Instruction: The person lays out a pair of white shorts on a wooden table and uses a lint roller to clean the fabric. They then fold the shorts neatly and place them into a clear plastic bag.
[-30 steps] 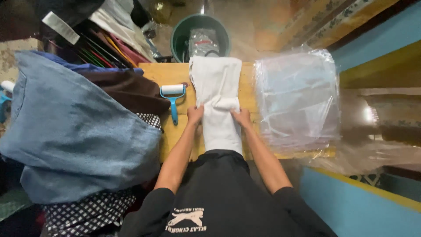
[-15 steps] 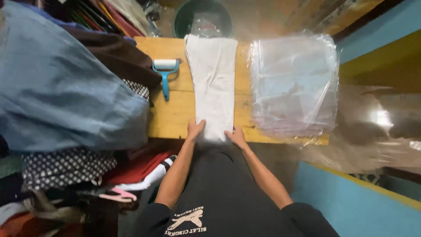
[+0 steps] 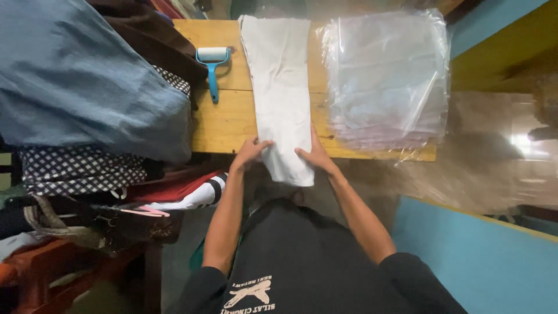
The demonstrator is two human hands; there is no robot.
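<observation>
Left hand [image 3: 251, 152] & right hand [image 3: 314, 156] pinching near end of folded white garment [image 3: 280, 87], fingers clamped on cloth, garment lying lengthwise on wooden table [image 3: 228, 119], end overhanging edge, btwn lint roller [image 3: 212, 65] & stack of clear plastic bags [image 3: 386, 75]

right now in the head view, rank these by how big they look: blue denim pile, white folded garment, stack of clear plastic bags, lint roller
1. blue denim pile, though it lies nearer the camera and is cut off by the frame edge
2. stack of clear plastic bags and white folded garment, too close to rank
3. lint roller, clearly the smallest
</observation>
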